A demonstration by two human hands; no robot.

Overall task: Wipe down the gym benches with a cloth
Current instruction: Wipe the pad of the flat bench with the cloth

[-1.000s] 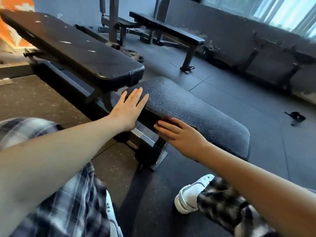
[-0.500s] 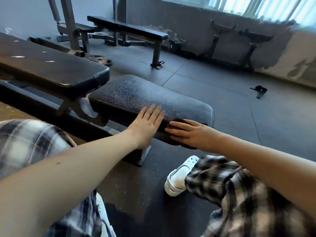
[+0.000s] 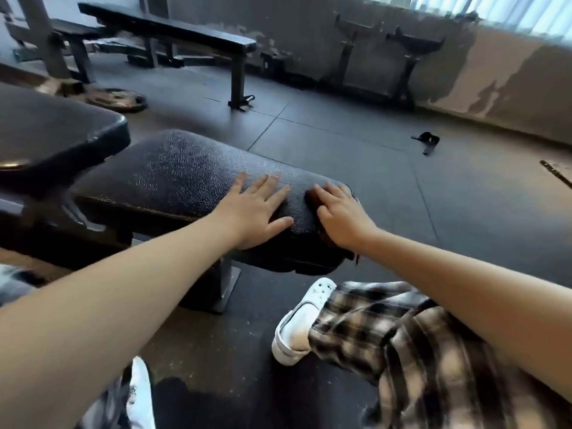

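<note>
Since the cloth [image 3: 310,198] is soft and limp, press it flat under your right hand [image 3: 340,216] at the seat pad's [image 3: 185,174] free end; your left hand [image 3: 257,209] lies spread just beside, steadying.

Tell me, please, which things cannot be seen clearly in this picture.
Head view only.
1. Cloth: mostly hidden under the right hand; only a dark edge shows.
2. Back pad: cut off by the left edge.
3. Black object on the floor: too small to identify.
4. Left shoe: blurred, cut by the bottom edge.
</note>
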